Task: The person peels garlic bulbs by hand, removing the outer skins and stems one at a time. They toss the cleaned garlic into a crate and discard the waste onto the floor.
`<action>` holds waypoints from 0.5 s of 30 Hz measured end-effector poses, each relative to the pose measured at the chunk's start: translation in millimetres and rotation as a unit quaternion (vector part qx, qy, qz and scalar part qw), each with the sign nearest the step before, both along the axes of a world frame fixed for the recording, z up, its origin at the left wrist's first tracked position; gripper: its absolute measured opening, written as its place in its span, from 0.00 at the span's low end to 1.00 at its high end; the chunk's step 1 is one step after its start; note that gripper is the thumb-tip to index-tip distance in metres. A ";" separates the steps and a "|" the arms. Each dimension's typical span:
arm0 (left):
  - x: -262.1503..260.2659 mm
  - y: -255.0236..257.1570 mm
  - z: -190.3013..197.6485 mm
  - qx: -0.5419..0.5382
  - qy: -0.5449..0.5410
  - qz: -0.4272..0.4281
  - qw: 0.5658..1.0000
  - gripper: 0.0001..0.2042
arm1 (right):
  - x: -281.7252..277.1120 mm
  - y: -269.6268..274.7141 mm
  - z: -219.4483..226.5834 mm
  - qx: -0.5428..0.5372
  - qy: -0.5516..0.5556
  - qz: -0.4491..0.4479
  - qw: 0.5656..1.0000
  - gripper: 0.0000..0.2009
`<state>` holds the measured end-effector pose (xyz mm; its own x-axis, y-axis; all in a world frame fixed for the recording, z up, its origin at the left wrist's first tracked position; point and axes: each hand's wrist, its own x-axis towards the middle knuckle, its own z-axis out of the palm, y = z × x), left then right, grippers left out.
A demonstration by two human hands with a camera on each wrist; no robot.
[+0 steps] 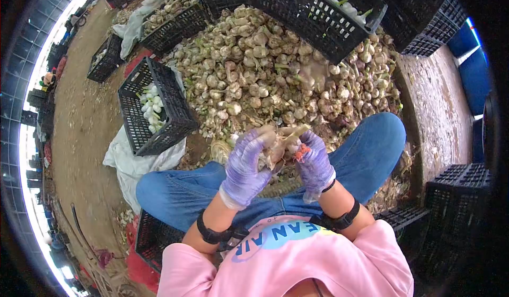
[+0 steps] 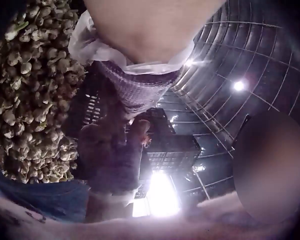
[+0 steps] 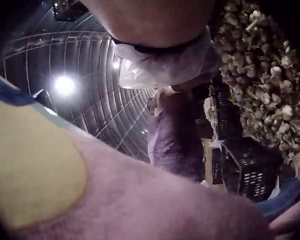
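In front of the lap, a garlic bulb (image 1: 276,152) with papery skin and a pale stem (image 1: 295,133) is held between both hands in the head view. My left hand (image 1: 245,162), in a purple glove with a clear cuff, grips the bulb from the left. From the right, my right hand (image 1: 317,165) pinches it near the stem, fingers curled; orange-red material (image 1: 301,152) shows at its thumb. Both wrist views show the gloves dimly, with the bulb mostly hidden behind them.
A large heap of garlic (image 1: 254,58) lies ahead of the crossed legs. To the left, a black crate (image 1: 183,103) contains clean white bulbs (image 1: 151,106). Another crate (image 1: 318,16) rests over the heap's far right. Stacked crates (image 1: 456,191) stand at right.
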<state>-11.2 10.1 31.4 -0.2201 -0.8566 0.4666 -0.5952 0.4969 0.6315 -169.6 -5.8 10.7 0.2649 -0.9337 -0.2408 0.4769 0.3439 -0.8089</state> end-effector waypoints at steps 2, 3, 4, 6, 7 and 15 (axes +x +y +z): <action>-0.2 0.5 -4.8 -0.018 -0.004 -0.008 1.000 0.31 | -2.6 -1.7 -2.9 -0.015 0.056 0.018 0.998 0.13; 0.2 0.5 -6.8 -0.005 0.007 -0.011 1.000 0.31 | -3.2 -1.9 -3.3 -0.014 0.056 0.017 0.998 0.13; 0.6 0.4 -8.2 0.008 0.017 -0.013 1.000 0.31 | -3.5 -2.1 -3.5 -0.050 0.039 0.012 0.998 0.14; 0.1 0.6 -10.0 0.028 0.042 -0.010 0.999 0.31 | -4.5 -3.2 -2.3 -0.084 0.021 0.008 0.996 0.15; -0.1 0.7 -11.1 0.047 0.067 -0.007 0.997 0.31 | -5.8 -4.7 0.1 -0.058 0.023 0.026 0.998 0.15; -0.2 3.6 -21.0 0.267 0.396 -0.037 0.878 0.29 | -16.4 -9.9 -0.8 -0.019 0.024 0.092 0.995 0.20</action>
